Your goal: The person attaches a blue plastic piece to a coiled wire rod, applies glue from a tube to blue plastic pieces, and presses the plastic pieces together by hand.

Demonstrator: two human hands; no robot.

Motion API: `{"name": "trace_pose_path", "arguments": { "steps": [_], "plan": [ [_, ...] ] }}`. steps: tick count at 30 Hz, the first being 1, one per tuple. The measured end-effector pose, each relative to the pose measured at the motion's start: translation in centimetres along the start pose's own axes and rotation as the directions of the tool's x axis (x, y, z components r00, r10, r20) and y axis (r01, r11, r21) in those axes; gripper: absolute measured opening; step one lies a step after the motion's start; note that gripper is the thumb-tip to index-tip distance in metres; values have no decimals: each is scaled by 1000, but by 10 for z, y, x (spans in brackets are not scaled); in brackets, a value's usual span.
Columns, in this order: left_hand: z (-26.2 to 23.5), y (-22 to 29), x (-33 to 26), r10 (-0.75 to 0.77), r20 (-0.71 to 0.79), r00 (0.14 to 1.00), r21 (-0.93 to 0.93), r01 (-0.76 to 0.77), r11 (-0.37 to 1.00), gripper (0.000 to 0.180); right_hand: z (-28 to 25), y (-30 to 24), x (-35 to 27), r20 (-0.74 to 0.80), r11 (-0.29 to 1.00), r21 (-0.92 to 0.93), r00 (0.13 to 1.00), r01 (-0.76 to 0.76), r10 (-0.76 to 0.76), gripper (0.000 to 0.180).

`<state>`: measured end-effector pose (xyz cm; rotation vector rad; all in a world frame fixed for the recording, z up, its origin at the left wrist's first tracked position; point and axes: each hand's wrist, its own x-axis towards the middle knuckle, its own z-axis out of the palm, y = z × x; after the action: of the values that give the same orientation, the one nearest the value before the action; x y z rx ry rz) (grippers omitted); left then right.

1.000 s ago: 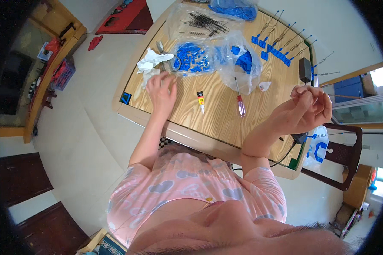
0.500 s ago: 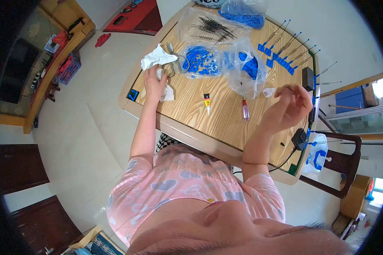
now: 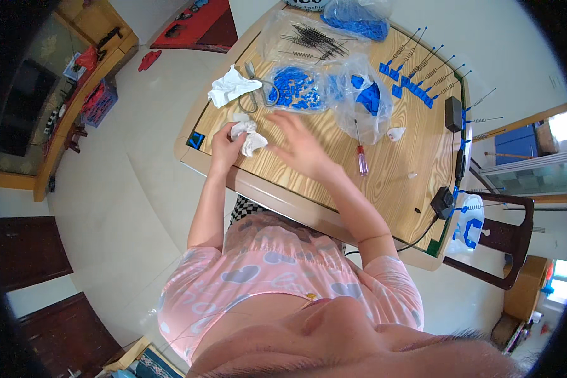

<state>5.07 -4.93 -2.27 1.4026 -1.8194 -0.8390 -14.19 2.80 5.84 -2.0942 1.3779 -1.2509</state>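
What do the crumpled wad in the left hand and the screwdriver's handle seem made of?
Crumpled wad: probably tissue paper, matte, being white and softly creased. Screwdriver handle: likely plastic, glossy and perhaps translucent, judging by its reddish, light-streaked look.

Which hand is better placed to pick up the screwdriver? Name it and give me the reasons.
Probably the right hand: it looks open and empty, and it is nearer the screwdriver. The left hand holds crumpled tissue and is farther off to the left.
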Motion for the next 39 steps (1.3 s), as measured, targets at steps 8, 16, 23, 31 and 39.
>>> {"name": "trace_pose_path", "arguments": {
  "steps": [8, 16, 23, 31, 39],
  "plan": [
    [22, 30, -37, -132, 175, 976, -781, 220, 584, 21, 46, 20, 4, 26, 965, 22, 965, -260, 259, 24],
    [36, 65, -39, 0, 179, 984, -708, 128, 694, 45, 39, 30, 14, 2, 893, 0, 893, -450, 450, 23],
    [48, 76, -51, 161, -39, 986, -418, -162, 894, 49, 64, 37, 3, 53, 432, 789, 749, -437, 660, 32],
    [2, 32, -39, 206, -169, 964, -41, -216, 976, 42, 23, 12, -24, 101, 966, 83, 966, -246, 237, 51],
    [-3, -8, -25, 357, 116, 927, 404, -372, 836, 50, -77, 55, -65, -159, 693, -531, 861, -488, 484, 23]
  ]
}}
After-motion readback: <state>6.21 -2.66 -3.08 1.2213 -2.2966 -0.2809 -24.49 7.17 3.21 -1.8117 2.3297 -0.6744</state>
